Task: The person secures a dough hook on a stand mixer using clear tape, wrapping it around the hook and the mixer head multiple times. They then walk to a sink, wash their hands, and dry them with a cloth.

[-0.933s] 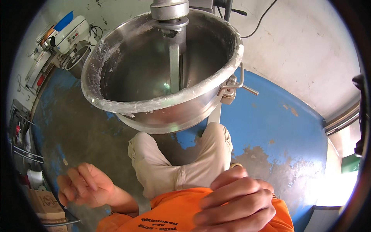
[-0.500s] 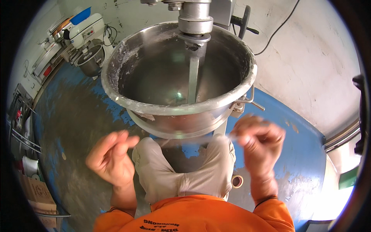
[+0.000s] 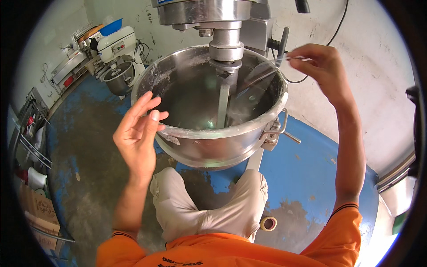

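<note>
A large steel mixing bowl (image 3: pixel 209 149) stands in front of me, its rim and inner wall smeared with pale residue. The mixer shaft (image 3: pixel 226 46) and a flat metal beater arm (image 3: pixel 223 107) reach down into it. My right hand (image 3: pixel 318 66) is raised above the bowl's right rim, pinching a thin, clear plastic film (image 3: pixel 262 75). The film is partly blurred and slants down over the bowl's opening. Beside the left rim is my left hand (image 3: pixel 141 129), palm turned inward, fingers apart and nothing in them.
A smaller white mixer (image 3: pixel 116 46) with its own bowl stands at the far left. A roll of tape (image 3: pixel 268 224) lies on the worn blue floor (image 3: pixel 307 155) by my right leg. Handles (image 3: pixel 284 133) stick out from the bowl's right side. Cardboard boxes (image 3: pixel 40 209) sit at lower left.
The film was stretched between both hands in front of the bowl. My left hand has let go and opened; my right hand has lifted up and right with the film.
</note>
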### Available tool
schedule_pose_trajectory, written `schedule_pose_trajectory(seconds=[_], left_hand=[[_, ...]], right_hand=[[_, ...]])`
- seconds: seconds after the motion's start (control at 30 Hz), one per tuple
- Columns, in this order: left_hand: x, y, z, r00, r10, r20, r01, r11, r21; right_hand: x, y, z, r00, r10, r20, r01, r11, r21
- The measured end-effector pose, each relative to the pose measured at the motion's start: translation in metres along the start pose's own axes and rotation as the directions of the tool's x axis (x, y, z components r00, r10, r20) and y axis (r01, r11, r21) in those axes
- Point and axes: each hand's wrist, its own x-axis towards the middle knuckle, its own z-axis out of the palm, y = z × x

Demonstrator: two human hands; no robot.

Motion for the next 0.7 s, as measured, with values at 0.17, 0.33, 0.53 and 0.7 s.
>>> schedule_pose_trajectory(seconds=[0.17, 0.33, 0.53, 0.7], left_hand=[[0.045, -0.001, -0.004, 0.968, -0.08, 0.236, 0.013, 0.962, 0.273], [0.109, -0.037, 0.008, 0.757, -0.5, 0.421, 0.173, 0.774, 0.609], [0.149, -0.087, 0.039, 0.477, -0.786, 0.392, 0.063, 0.476, 0.877], [0.161, -0.142, 0.063, 0.292, -0.875, 0.387, 0.043, 0.416, 0.908]], right_hand=[[0.04, 0.055, 0.002, 0.979, -0.04, 0.2, 0.074, 0.984, -0.162], [0.059, 0.098, 0.011, 0.944, -0.107, 0.313, 0.172, 0.968, -0.185], [0.064, 0.128, 0.021, 0.934, -0.127, 0.334, 0.184, 0.973, -0.142], [0.069, 0.147, 0.026, 0.885, -0.156, 0.44, 0.234, 0.964, -0.129]])
